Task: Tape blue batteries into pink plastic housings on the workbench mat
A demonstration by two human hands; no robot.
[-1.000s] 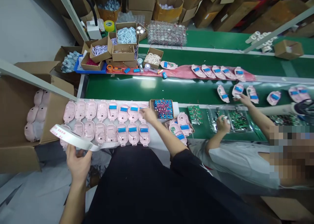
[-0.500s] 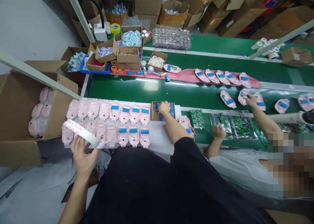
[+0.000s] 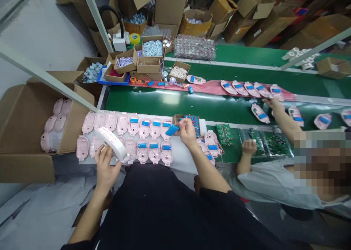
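My left hand (image 3: 106, 166) grips a roll of white tape (image 3: 112, 142) with pink print, held above the lower row of pink plastic shells. In my right hand (image 3: 188, 133) is a blue battery pack (image 3: 172, 129), pinched by its wire end. It hangs over the right end of the shell rows. Several shells at the right of both rows hold a blue battery with thin wires, such as this shell (image 3: 166, 152); those at the left, like this bare shell (image 3: 82, 147), have none. Just behind my right hand stands a small cardboard box of blue batteries (image 3: 196, 122).
To the right, a co-worker's hands (image 3: 249, 147) are over bagged green circuit boards (image 3: 276, 142) and pink shells. A carton of pink shells (image 3: 30, 114) stands at the left. Small parts boxes (image 3: 148, 65) sit across the green belt (image 3: 142, 100). Metal posts (image 3: 97, 18) rise at the left.
My right hand has lifted a blue battery pack out of the small box and moved toward the shells. My left hand has shifted right with the tape roll. The co-worker's far hand has moved.
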